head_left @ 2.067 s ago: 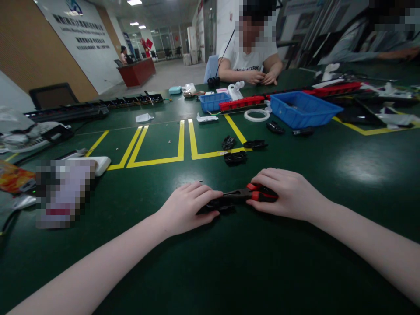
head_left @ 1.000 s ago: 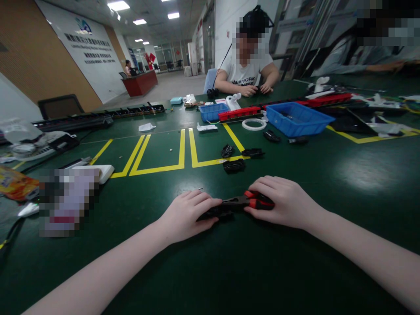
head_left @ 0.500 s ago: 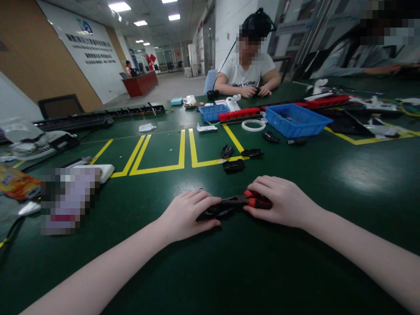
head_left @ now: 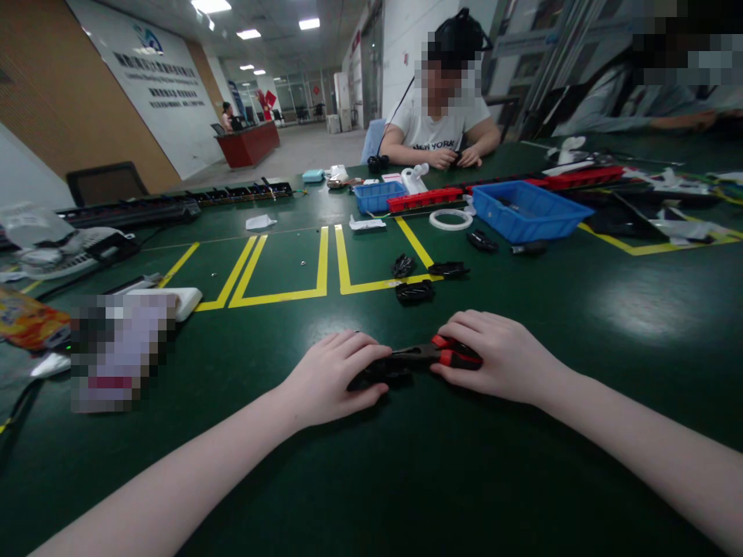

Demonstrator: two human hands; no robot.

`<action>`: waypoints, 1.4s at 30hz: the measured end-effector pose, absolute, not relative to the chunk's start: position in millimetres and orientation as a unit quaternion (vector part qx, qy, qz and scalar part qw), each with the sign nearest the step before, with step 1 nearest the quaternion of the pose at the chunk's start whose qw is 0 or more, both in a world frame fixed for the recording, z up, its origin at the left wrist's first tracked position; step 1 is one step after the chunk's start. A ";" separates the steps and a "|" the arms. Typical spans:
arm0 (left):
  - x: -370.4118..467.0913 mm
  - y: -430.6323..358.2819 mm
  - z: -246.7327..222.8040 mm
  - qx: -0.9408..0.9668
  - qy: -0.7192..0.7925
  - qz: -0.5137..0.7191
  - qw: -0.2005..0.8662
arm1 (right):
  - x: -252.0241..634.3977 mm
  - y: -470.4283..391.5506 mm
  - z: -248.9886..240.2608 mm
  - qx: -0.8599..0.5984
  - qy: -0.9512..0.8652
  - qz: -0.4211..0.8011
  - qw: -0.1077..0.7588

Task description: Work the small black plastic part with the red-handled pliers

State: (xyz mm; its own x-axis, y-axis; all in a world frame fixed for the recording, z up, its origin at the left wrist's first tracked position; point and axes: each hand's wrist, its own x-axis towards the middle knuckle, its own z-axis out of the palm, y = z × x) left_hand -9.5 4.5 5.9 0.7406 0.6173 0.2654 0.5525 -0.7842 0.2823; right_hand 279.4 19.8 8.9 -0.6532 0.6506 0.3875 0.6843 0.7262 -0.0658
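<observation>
Two hands [head_left: 333,377] hold one black part [head_left: 398,376], one pliers [head_left: 426,353]; two bins [head_left: 531,220] beyond.

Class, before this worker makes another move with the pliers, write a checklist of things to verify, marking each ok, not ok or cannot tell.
1. Right hand on the handles of the pliers: ok.
2. Left hand holding the black part: ok.
3. Left fingers well away from the pliers' jaws: not ok, a fingertip is right at their tips.
4. Jaws gripping the black part: cannot tell, the fingers and dark surfaces hide it.
5. Loose black parts clear of both hands: ok, they lie beyond them.
6. Big blue bin upright: ok.
</observation>
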 end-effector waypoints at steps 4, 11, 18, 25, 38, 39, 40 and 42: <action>-9.3 4.6 6.0 0.928 0.316 0.173 0.094 | 278.6 19.1 9.3 -0.366 -0.909 -0.039 0.194; -9.7 5.6 4.2 0.927 0.315 0.177 0.097 | 281.2 16.7 12.5 -0.375 -0.905 -0.037 0.198; -9.9 5.8 4.1 0.930 0.305 0.184 0.088 | 278.5 17.6 10.8 -0.375 -0.907 -0.022 0.189; -9.6 5.2 4.5 0.930 0.309 0.180 0.083 | 278.1 17.0 10.9 -0.378 -0.907 -0.005 0.186; -9.5 5.3 3.1 0.921 0.331 0.182 0.091 | 277.1 19.2 11.6 -0.393 -0.905 -0.011 0.162; -9.6 5.3 3.1 0.922 0.331 0.181 0.091 | 277.1 19.1 11.7 -0.393 -0.905 -0.011 0.162; -9.7 5.4 3.1 0.922 0.330 0.180 0.092 | 277.1 19.1 11.8 -0.392 -0.905 -0.013 0.162; -9.9 5.5 3.0 0.923 0.329 0.178 0.092 | 277.4 19.3 11.8 -0.391 -0.906 -0.017 0.162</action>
State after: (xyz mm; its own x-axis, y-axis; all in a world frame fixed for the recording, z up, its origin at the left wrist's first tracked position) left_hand -9.9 5.5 3.0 0.7199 0.6400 0.2686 0.5746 -0.7666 0.2865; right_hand 277.4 19.3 11.8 -0.6411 0.7032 0.3075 0.7144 0.6932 -0.0958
